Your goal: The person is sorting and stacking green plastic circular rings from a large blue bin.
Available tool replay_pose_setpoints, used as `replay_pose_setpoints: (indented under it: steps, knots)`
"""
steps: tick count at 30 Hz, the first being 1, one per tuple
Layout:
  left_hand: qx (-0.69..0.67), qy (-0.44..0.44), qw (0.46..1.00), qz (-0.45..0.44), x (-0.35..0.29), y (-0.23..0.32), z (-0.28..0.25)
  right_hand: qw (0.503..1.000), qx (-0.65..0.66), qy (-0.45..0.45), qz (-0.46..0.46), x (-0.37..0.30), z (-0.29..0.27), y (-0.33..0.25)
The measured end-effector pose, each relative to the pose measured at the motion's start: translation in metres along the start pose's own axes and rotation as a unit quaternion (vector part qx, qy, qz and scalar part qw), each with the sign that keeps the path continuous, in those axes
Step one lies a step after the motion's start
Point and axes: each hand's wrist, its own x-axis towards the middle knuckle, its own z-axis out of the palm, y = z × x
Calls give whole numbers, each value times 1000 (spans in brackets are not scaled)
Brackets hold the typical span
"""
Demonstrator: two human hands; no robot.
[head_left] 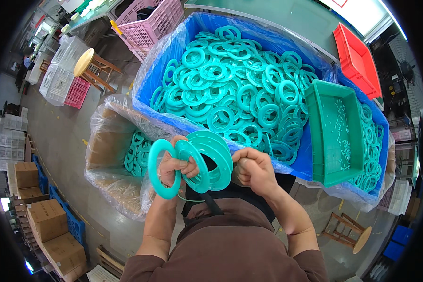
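Several teal plastic rings [154, 165] are gripped in my left hand [170, 168], whose fingers pass through their openings. One ring hangs apart at the left of that hand, while the others stand on edge in a loose row to its right. My right hand [254, 172] is closed, its bent index finger at the right rim of the held rings. Whatever lies between its fingertips, if anything, is hidden. Ahead, a large blue-lined bin [167, 113] contains a heap of similar rings [221, 117].
At left, a plastic-lined cardboard box [105, 141] contains more rings. A green tray [318, 136] with small white pieces rests over the bin's right part. Beyond are a red crate [357, 61], a pink crate [150, 28] and a green table [277, 14]. Wooden stools [84, 62] stand on the floor.
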Motion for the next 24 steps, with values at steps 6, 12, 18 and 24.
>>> replay_pose_setpoints:
  steps: [6,12,18,24]
  knots:
    - [-169,-91,981,29,0,12,-23,992,125,25,-3,11,-13,-20]
    - [-168,-102,979,61,-17,23,-33,937,-166,225,-207,11,-61,-64]
    - [-203,-115,972,29,-11,4,-35,464,-722,488,-162,-31,-190,-113]
    - [-179,-100,979,1,-2,-12,-28,437,-795,315,-279,-22,-109,-82]
